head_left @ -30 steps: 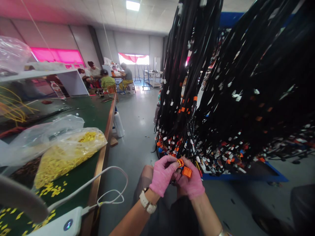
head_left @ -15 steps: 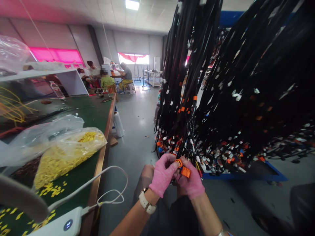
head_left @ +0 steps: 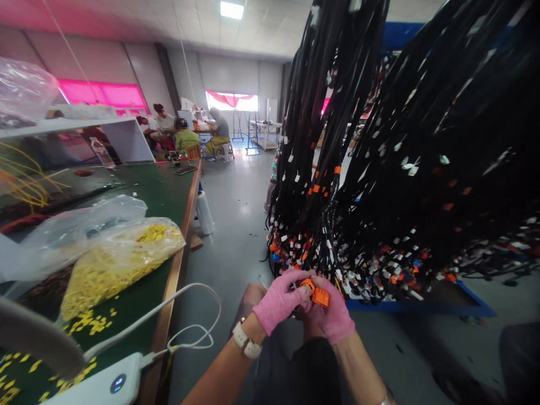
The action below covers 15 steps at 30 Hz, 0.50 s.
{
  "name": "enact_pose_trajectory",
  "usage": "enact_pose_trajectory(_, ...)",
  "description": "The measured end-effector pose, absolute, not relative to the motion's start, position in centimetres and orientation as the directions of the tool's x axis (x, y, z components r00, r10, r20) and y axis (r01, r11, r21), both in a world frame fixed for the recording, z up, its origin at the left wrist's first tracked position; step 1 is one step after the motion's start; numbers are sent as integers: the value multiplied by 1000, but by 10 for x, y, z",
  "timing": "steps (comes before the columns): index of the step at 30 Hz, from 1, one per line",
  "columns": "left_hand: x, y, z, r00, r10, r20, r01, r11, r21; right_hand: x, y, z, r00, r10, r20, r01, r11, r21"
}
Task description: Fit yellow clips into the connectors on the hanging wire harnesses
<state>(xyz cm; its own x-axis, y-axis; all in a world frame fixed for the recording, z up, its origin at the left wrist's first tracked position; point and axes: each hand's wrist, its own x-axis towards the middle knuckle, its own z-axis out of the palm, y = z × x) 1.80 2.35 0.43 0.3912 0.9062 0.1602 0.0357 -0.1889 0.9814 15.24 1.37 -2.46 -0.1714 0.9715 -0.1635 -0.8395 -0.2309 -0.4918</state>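
Note:
Both of my hands wear pink gloves and meet low in the middle of the view, just in front of the hanging wire harnesses [head_left: 312,169]. Closed around an orange connector [head_left: 321,297] is my right hand [head_left: 335,318]; the connector's blocky end shows between the fingers. My left hand [head_left: 279,302] pinches at a second orange piece [head_left: 307,283] right beside it, thumb and fingertips pressed together. Fingers cover part of both pieces, so whether they join cannot be seen. A white-strapped watch [head_left: 247,340] is on my left wrist.
To the left, a green-topped table [head_left: 169,194] carries a clear bag of small yellow pieces [head_left: 113,264], loose yellow pieces and a white power bank [head_left: 101,382] with its cable [head_left: 189,287]. A blue rack base [head_left: 459,306] lies under the harnesses. Several people sit at the far left.
My left hand has turned slightly, its fingers now arching over the top of the orange pieces. The right hand still holds its connector. The view has shifted a little.

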Motion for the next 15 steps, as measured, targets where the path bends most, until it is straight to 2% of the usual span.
enact_pose_trajectory(5, 24, 18, 4, 313, 934, 171, 5, -181, 983, 150, 13, -27, -183, 965, -188, -827, -255, -501)
enact_pose_trajectory(15, 26, 10, 8, 197, 952, 234, 117, -260, 958, 146, 12, -36, -189, 964, -187, -834, -258, -488)
